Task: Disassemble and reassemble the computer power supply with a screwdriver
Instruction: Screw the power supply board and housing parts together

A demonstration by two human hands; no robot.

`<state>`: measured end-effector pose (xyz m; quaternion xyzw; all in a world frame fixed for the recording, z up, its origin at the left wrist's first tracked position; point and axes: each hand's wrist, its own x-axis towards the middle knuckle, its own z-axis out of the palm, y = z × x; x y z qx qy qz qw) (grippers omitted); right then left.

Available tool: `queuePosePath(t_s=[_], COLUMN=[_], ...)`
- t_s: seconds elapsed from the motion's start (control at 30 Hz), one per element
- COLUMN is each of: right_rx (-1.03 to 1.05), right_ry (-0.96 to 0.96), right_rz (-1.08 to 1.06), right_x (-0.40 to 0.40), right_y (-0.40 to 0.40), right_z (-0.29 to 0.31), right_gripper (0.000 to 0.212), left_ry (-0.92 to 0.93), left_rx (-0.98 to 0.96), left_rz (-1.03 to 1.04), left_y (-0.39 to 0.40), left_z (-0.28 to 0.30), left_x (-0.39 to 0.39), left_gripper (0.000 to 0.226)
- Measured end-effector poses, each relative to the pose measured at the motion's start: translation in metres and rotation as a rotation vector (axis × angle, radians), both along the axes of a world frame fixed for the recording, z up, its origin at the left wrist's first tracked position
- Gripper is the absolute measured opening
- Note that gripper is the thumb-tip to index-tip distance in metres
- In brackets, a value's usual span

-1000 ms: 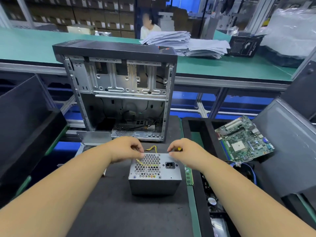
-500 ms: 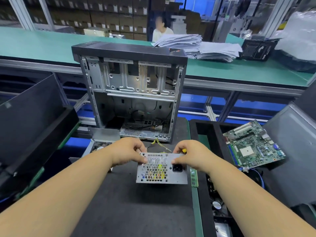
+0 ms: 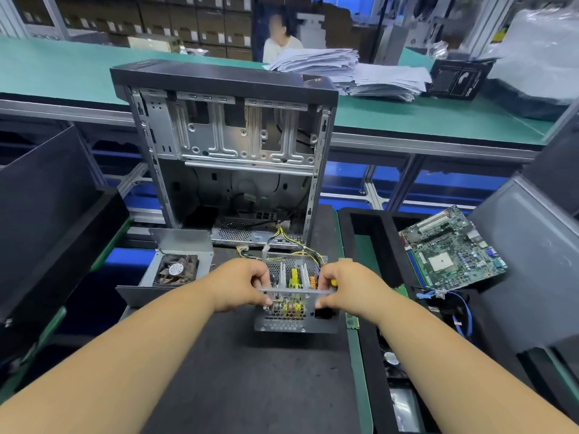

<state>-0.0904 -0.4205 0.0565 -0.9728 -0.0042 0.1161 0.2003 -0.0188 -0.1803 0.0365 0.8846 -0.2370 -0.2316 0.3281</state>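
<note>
The grey power supply [image 3: 294, 321] sits on the black mat, tipped so its open top faces me, showing yellow coils and white heat sinks inside. My left hand [image 3: 241, 285] pinches the left end of its perforated rear panel. My right hand [image 3: 344, 286] grips the right end, with a yellow screwdriver handle [image 3: 334, 281] tucked in its fingers. Yellow and black wires [image 3: 300, 245] run from the supply back toward the open computer case [image 3: 225, 145]. The supply's removed cover with a fan [image 3: 178, 267] lies to the left.
A motherboard [image 3: 451, 249] leans in the black foam tray [image 3: 369, 245] on the right. A grey side panel [image 3: 532, 261] stands at far right, black foam [image 3: 47, 214] at left. Paper stacks [image 3: 344, 70] and a seated person are on the far green bench.
Both hands lifted and tilted the power supply's rear panel up and toward me, exposing its insides. The camera moved nearer the case.
</note>
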Motion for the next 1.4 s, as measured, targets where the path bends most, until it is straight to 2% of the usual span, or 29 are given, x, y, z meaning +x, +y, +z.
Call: queuePosePath(t_s=[0.1, 0.27, 0.33, 0.43, 0.63, 0.73, 0.83, 0.93, 1.03, 1.17, 1.23, 1.33, 1.4], right_rx=[-0.006, 0.052, 0.060, 0.033, 0.047, 0.086, 0.117, 0.106, 0.105, 0.089, 0.088, 0.057, 0.100], right_ry=[0.099, 0.084, 0.075, 0.027, -0.093, -0.203, -0.279, -0.334, -0.421, -0.579, -0.636, -0.675, -0.674], right_rz=[0.063, -0.026, -0.036, -0.039, -0.066, -0.051, -0.006, 0.047, 0.054, -0.027, -0.065, -0.071, -0.138], right_x=[-0.005, -0.007, -0.006, -0.005, 0.001, 0.007, 0.015, 0.025, 0.034, 0.045, 0.049, 0.054, 0.057], right_y=[0.000, 0.002, 0.004, 0.007, 0.014, 0.022, 0.033, 0.047, 0.063, 0.077, 0.081, 0.084, 0.087], right_z=[0.001, 0.004, 0.002, -0.001, 0.010, 0.019, 0.028, 0.032, 0.033, 0.034, 0.035, 0.037, 0.036], right_gripper=[0.024, 0.006, 0.020, 0.030, 0.040, 0.041, 0.038, 0.037, 0.032, 0.032, 0.030, 0.019, 0.018], left_ry=[0.051, 0.076, 0.085, 0.101, 0.138, 0.176, 0.146, 0.107, 0.068, -0.006, -0.013, 0.040, 0.068], left_rx=[0.057, 0.073, 0.107, 0.140, 0.154, 0.100, -0.022, -0.159, -0.192, -0.148, -0.037, 0.100, 0.227], left_rz=[-0.088, -0.145, -0.184, -0.221, -0.271, -0.262, -0.096, 0.110, 0.356, 0.722, 0.836, 0.894, 0.832], left_y=[0.000, 0.000, 0.000, 0.001, 0.003, 0.008, 0.020, 0.044, 0.078, 0.123, 0.143, 0.162, 0.166], left_z=[-0.003, -0.010, -0.015, -0.024, -0.032, -0.029, -0.020, -0.008, -0.004, -0.013, -0.019, -0.025, -0.028], left_x=[-0.002, -0.007, -0.011, -0.015, -0.016, -0.015, -0.006, 0.013, 0.036, 0.061, 0.071, 0.085, 0.091], left_gripper=[0.024, 0.026, 0.025, 0.025, 0.025, 0.015, 0.007, 0.014, 0.014, 0.008, 0.009, 0.016, 0.022])
